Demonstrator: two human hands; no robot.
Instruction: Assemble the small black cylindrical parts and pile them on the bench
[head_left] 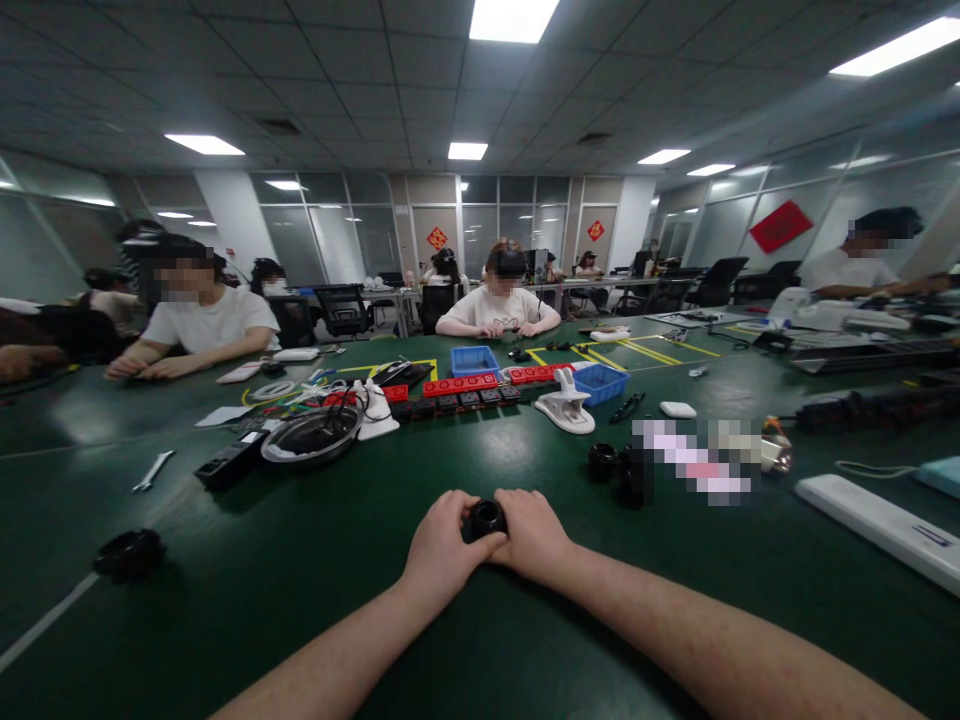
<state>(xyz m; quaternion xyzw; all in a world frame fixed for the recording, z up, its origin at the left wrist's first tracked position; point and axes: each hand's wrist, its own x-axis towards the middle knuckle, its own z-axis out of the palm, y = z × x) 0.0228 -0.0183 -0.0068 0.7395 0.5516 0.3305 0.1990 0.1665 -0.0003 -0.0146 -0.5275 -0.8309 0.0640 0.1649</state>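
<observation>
Both of my hands are closed around one round black part (487, 517) with a hole in its top, just over the green table (315, 580). My left hand (444, 535) grips it from the left side, its thumb across the front. From the right, my right hand (534, 533) wraps its fingers round the same part. Whether the part touches the table is hidden by my hands. A similar black part (130, 555) lies at the left. Black ring-like parts (603, 460) sit together beyond my right hand.
A wrench (154, 471) and a metal bowl (312, 436) of black cable lie at the left. Red and black strips (460, 386), blue bins (600, 384) and a white clip stand (564, 405) are farther back. A long white box (877, 525) lies right. Several people sit around.
</observation>
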